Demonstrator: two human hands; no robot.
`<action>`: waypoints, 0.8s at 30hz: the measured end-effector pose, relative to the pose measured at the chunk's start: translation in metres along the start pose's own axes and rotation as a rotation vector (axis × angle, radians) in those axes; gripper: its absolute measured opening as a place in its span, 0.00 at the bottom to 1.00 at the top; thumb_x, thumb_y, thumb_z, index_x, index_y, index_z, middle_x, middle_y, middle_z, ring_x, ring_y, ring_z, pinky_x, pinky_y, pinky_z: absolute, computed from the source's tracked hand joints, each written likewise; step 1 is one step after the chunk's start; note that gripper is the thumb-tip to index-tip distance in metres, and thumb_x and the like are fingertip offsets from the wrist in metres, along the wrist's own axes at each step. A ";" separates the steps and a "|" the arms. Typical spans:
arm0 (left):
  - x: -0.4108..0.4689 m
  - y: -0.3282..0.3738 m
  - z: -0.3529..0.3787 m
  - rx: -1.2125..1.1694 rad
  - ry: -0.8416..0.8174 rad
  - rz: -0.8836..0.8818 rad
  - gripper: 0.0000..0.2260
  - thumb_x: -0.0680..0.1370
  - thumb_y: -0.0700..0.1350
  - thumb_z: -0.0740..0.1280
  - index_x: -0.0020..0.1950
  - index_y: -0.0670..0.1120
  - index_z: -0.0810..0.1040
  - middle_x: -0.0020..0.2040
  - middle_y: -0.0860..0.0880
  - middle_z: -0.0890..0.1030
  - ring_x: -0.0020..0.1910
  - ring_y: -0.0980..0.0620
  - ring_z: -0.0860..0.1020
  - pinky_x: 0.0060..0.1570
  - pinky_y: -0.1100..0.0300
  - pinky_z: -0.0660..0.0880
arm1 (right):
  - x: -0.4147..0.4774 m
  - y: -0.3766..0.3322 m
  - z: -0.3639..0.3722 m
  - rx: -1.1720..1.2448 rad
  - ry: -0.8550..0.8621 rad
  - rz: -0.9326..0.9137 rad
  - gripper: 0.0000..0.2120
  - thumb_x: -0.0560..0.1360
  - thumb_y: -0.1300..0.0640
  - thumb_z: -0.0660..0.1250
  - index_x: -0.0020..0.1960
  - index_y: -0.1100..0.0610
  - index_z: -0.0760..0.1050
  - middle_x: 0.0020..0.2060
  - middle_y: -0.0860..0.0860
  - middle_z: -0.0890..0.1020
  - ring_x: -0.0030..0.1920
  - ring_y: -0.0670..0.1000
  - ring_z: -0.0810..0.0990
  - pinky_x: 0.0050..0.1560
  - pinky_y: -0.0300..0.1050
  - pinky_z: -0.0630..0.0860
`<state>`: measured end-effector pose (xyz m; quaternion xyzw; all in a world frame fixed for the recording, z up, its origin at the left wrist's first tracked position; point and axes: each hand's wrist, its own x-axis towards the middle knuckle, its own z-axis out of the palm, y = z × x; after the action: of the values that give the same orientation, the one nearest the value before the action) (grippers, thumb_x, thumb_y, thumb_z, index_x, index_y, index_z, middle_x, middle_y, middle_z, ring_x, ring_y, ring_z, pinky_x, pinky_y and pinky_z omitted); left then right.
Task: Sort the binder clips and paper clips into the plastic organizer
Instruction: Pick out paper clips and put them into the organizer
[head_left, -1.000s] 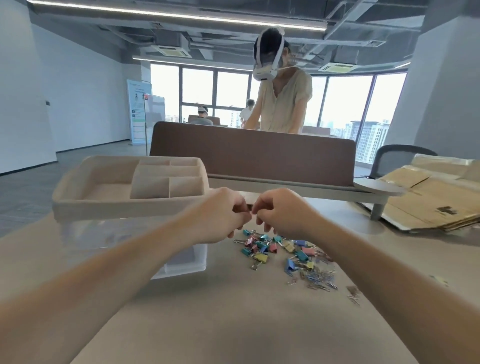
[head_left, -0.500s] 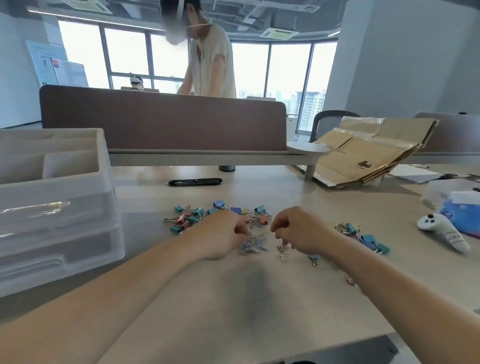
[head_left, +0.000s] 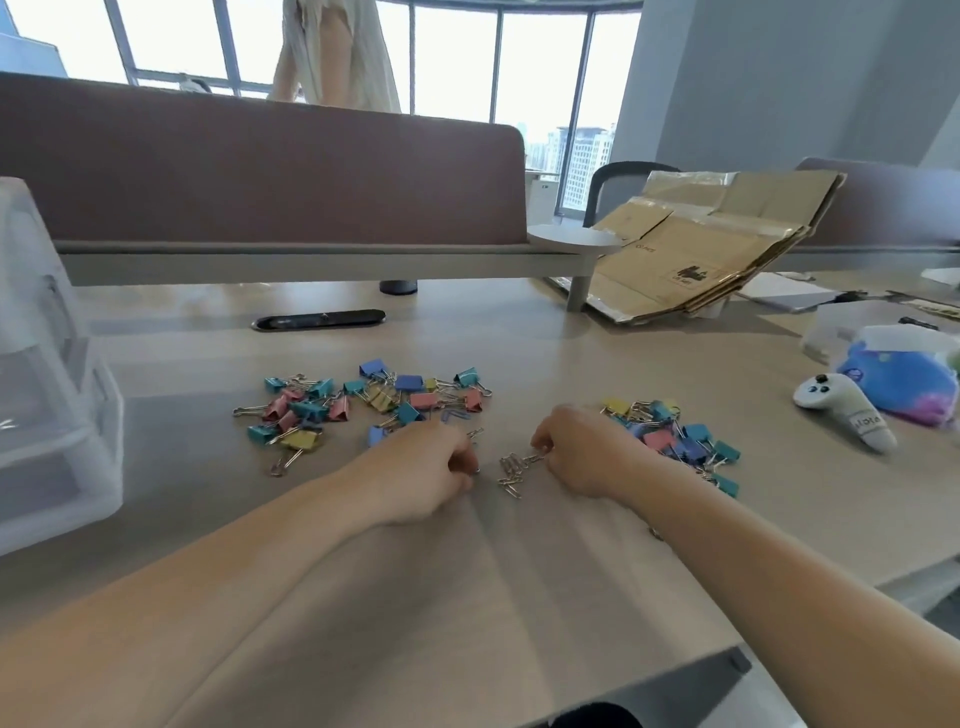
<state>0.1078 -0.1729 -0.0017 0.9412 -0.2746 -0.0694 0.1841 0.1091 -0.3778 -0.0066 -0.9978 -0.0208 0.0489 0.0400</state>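
Note:
Colourful binder clips (head_left: 363, 400) lie in a loose pile at the middle of the table, and a second pile of binder clips (head_left: 680, 436) lies behind my right hand. A small heap of silver paper clips (head_left: 511, 470) sits between my hands. My left hand (head_left: 426, 467) rests on the table with curled fingers, fingertips beside the heap; what they hold is hidden. My right hand (head_left: 576, 452) is curled and pinches a paper clip at the heap's right edge. The clear plastic organizer (head_left: 52, 389) stands at the far left, partly cut off.
A brown desk divider (head_left: 260, 166) runs across the back. Flattened cardboard (head_left: 696, 244) leans at the back right. A white controller (head_left: 841, 405) and a blue pouch (head_left: 904, 379) lie at the right. A black cable slot (head_left: 319, 319) sits behind the clips. A person stands beyond the divider.
The view dropped and swung right, so the organizer slid to the left edge. Both hands came down from in front of the divider to the paper clips on the table.

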 end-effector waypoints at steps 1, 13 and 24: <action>0.001 -0.001 0.001 -0.006 0.008 0.009 0.10 0.80 0.47 0.65 0.60 0.51 0.80 0.54 0.55 0.80 0.49 0.58 0.75 0.39 0.69 0.65 | 0.002 -0.002 0.001 -0.026 -0.011 0.001 0.16 0.76 0.64 0.61 0.58 0.55 0.80 0.55 0.54 0.81 0.56 0.55 0.79 0.55 0.47 0.78; -0.008 -0.024 -0.002 -0.078 0.122 -0.010 0.06 0.79 0.47 0.67 0.55 0.53 0.81 0.45 0.59 0.77 0.43 0.64 0.74 0.38 0.69 0.67 | 0.002 -0.026 0.013 -0.154 0.068 -0.112 0.12 0.75 0.67 0.61 0.53 0.56 0.79 0.51 0.55 0.79 0.48 0.55 0.80 0.47 0.48 0.80; -0.019 -0.040 0.001 0.068 0.178 -0.019 0.08 0.78 0.47 0.67 0.56 0.49 0.82 0.46 0.54 0.77 0.42 0.57 0.77 0.47 0.58 0.75 | -0.018 -0.053 0.018 -0.199 0.042 -0.239 0.11 0.77 0.64 0.63 0.54 0.56 0.81 0.51 0.53 0.81 0.50 0.54 0.80 0.43 0.42 0.75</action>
<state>0.1113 -0.1316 -0.0173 0.9519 -0.2506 0.0221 0.1751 0.0869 -0.3243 -0.0186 -0.9880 -0.1434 0.0206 -0.0530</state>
